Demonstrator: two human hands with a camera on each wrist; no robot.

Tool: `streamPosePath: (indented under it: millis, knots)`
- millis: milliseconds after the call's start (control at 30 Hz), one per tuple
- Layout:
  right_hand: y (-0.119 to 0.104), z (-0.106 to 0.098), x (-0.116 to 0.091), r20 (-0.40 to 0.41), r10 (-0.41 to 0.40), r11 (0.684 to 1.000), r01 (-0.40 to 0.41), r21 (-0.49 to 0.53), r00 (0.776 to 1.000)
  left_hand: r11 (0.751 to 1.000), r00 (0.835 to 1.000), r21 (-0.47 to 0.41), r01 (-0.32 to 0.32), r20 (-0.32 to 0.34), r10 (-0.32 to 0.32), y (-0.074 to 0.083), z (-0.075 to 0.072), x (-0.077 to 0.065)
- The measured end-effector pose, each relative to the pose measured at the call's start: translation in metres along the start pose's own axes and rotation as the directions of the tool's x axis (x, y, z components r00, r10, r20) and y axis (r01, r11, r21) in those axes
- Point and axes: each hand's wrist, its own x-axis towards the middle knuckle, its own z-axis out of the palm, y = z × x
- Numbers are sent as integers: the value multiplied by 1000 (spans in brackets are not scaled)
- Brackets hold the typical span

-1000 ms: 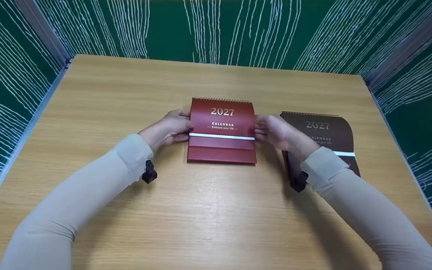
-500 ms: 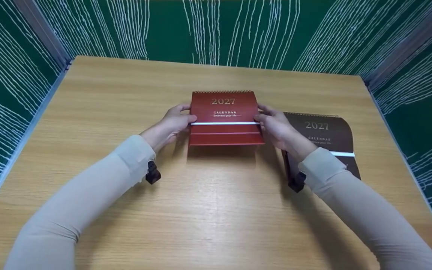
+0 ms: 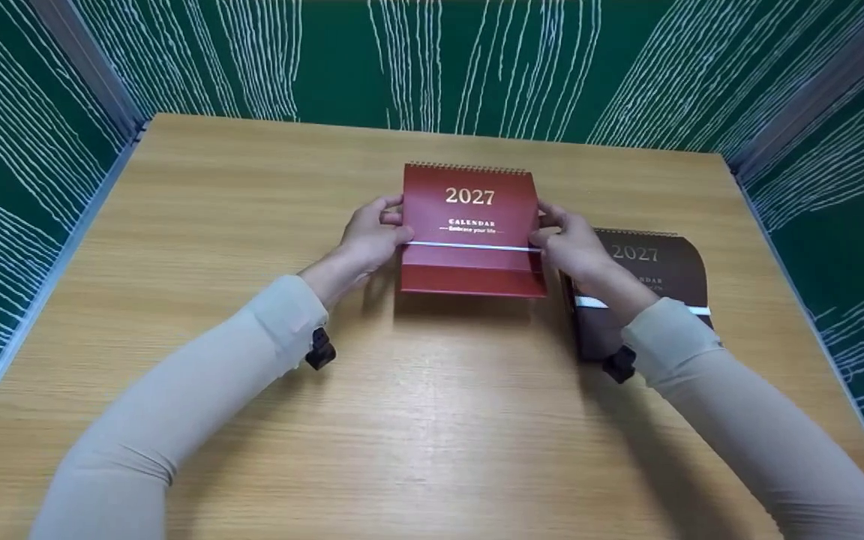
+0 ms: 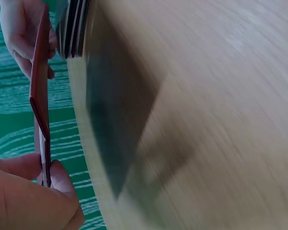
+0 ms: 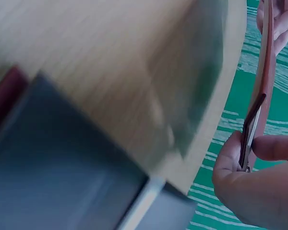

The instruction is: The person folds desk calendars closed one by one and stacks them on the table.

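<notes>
A red spiral-bound desk calendar [image 3: 471, 210], marked 2027 and crossed by a white band, is held off the table between both hands. My left hand [image 3: 373, 234] pinches its left edge, thumb on the front and fingers behind. On the opposite edge my right hand [image 3: 571, 246] pinches in the same way. Seen edge-on in the left wrist view, the calendar [image 4: 40, 81] is thin, with the left thumb and fingers on either side of it. In the right wrist view the right thumb and fingers [image 5: 230, 163] press its edge from both sides.
A dark brown 2027 calendar [image 3: 646, 259] with a white band lies at the right, partly under my right forearm. In the left wrist view several stacked edges show there. The wooden table [image 3: 417, 420] ends at a green wall [image 3: 342, 67] with white lines.
Both hands took hold of the red calendar and lifted it off the table. It then shifted a little to the right. The brown calendar has stayed in place.
</notes>
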Motion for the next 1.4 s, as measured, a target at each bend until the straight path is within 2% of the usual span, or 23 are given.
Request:
streamPosePath:
  millis: [300, 567, 767, 1133, 1400]
  knots:
    - [5, -41, -17, -27, 14, 996, -16, -92, 1000, 998, 997, 17, -65, 49, 64, 8, 34, -5]
    - [19, -77, -31, -39, 65, 978, -72, -195, 997, 998, 991, 22, -63, 118, 60, 13, 71, -9]
    - [35, -103, -39, -69, 81, 967, -96, -236, 994, 995, 985, 30, -97, 146, 92, 12, 102, -9]
    - [61, -136, -58, -91, 148, 950, -167, -264, 985, 993, 979, 46, -111, 176, 101, 6, 151, -11]
    - [73, -155, -69, -111, 164, 936, -190, -296, 980, 991, 977, 46, -129, 176, 119, 6, 177, -15]
